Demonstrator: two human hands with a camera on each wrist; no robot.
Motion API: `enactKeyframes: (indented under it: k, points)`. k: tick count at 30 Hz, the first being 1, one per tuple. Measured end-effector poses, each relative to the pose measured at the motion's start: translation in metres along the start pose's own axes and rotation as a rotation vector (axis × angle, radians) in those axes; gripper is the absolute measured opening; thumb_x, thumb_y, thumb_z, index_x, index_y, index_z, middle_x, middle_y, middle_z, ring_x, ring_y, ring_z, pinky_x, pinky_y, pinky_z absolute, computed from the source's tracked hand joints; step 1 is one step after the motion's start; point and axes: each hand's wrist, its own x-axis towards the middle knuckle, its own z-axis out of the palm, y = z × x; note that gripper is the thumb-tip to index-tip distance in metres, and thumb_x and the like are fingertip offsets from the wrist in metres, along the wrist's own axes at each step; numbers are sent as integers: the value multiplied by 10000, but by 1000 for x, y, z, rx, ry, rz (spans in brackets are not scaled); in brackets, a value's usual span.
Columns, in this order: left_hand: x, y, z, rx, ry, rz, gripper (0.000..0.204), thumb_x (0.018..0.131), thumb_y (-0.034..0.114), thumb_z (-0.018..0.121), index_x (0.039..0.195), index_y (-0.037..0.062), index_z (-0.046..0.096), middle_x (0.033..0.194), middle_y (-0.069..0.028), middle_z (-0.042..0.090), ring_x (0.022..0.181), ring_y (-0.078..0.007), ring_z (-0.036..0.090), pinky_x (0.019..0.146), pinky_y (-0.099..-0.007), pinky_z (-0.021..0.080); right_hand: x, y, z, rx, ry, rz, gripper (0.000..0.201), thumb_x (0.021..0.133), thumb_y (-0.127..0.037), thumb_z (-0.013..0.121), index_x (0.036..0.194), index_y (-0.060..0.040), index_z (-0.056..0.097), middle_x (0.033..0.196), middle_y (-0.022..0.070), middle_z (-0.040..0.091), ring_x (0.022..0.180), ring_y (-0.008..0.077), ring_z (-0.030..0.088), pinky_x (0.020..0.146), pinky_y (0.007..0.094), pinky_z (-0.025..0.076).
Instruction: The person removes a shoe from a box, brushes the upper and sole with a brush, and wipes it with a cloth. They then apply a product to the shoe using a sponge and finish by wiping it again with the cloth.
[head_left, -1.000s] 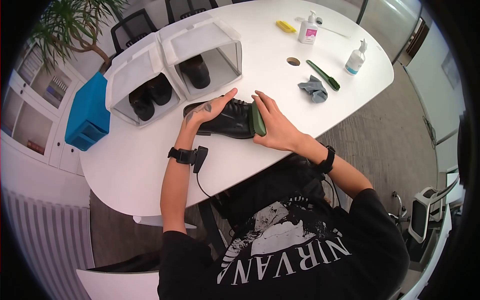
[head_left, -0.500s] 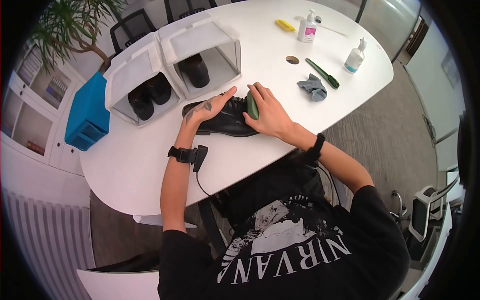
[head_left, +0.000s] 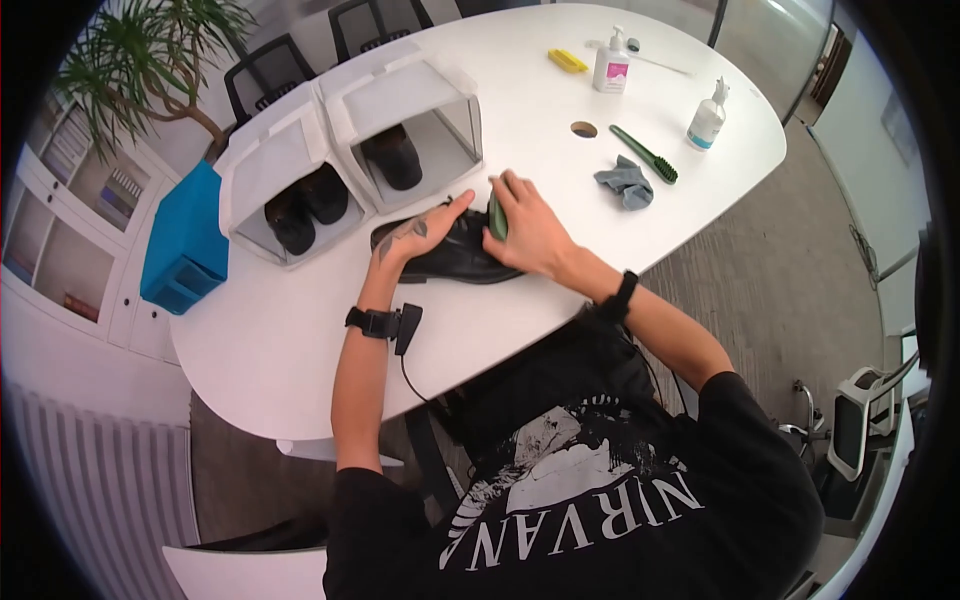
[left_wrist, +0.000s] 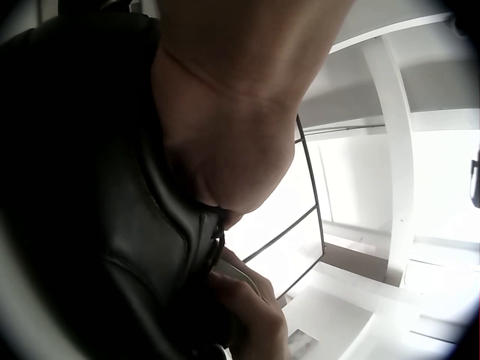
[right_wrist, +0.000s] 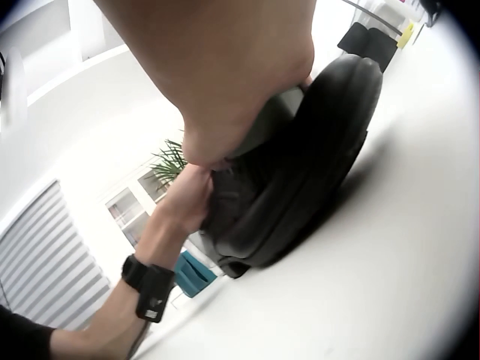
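A black lace-up shoe (head_left: 460, 252) lies on the white table. My left hand (head_left: 418, 236) grips it near its opening at the left end, thumb pointing up and right, the other fingers mostly hidden. My right hand (head_left: 532, 232) holds a green block-shaped tool (head_left: 497, 218) between thumb and fingers, against the upper around the front of the laces. In the right wrist view the block (right_wrist: 274, 120) touches the top of the shoe (right_wrist: 300, 180), behind the toe. The left wrist view shows the dark shoe side (left_wrist: 142, 225) close up, beside the left hand (left_wrist: 232, 142).
Two clear-fronted boxes (head_left: 400, 85) with dark shoes (head_left: 393, 158) stand behind, a blue box (head_left: 185, 240) at far left. At right lie a grey cloth (head_left: 627, 184), green brush (head_left: 645, 155) and yellow item (head_left: 567, 61); two pump bottles (head_left: 706, 122) stand beyond.
My right hand and the green block have moved left along the shoe, from the toe to near the laces. The left hand keeps its hold. The head view has shifted slightly.
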Motion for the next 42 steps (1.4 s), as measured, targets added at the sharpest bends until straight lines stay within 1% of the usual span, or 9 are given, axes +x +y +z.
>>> enactKeyframes:
  k: [6,12,22,26,30,33,37,41,42]
  points:
    - [3,-6,3,-41,-23,20,675,1161,498,442,1539,-57,519,1556,-110,584,1419,-167,528,1207,-302,376,-56,-18,-24,-93,-99,-199,823,836,-291,753,1474,140,464,1487,365,475,1358,481,505,1185,499,442]
    - [-6,-1,3,138,138,172,544,1157,445,491,1288,-51,671,1261,-111,760,1187,-159,674,1066,-326,486,4,1,0,-52,-61,-34,831,838,-274,754,1503,125,456,1514,375,469,1390,482,486,1198,475,439]
    - [10,-19,5,-81,-2,-17,755,1150,530,447,1570,-98,460,1632,-163,513,1508,-230,474,1268,-306,321,-47,9,-41,-128,-139,-157,828,810,-272,736,1471,154,476,1492,387,474,1382,502,493,1207,487,427]
    - [-8,4,2,-46,0,-47,789,1140,561,443,1572,-99,455,1652,-179,489,1546,-248,433,1282,-317,295,-6,43,-55,-61,-142,116,832,827,-282,730,1482,158,468,1499,381,474,1385,494,496,1213,487,423]
    - [-4,0,9,50,194,24,756,1112,581,509,1474,-78,584,1525,-150,623,1417,-206,547,1220,-309,361,-43,30,-63,-124,-206,-75,868,809,-314,750,1501,131,472,1521,384,464,1388,498,498,1210,485,435]
    - [-5,7,1,-41,62,65,735,1116,563,518,1441,-91,602,1445,-117,663,1318,-173,579,1191,-300,383,-50,35,-67,-124,-171,-75,862,814,-310,746,1503,129,472,1505,378,479,1376,491,508,1203,479,441]
    - [-12,4,2,-106,43,12,743,1132,545,487,1449,-121,577,1478,-104,634,1351,-174,551,1205,-293,360,-24,58,-62,-27,-183,188,826,841,-291,726,1533,77,463,1541,372,470,1382,503,516,1207,478,442]
    - [-14,21,-2,-13,-4,-83,802,1114,587,471,1564,-77,493,1645,-167,501,1555,-235,422,1286,-314,273,-50,39,-69,-66,-141,-48,820,833,-302,730,1497,107,477,1481,351,505,1354,480,533,1171,484,476]
    - [-12,16,4,-19,89,-50,792,1101,616,482,1472,-79,566,1534,-177,588,1426,-243,512,1235,-326,330,-55,33,-73,-98,-162,-68,824,835,-307,726,1505,101,474,1488,356,498,1358,481,530,1172,485,476]
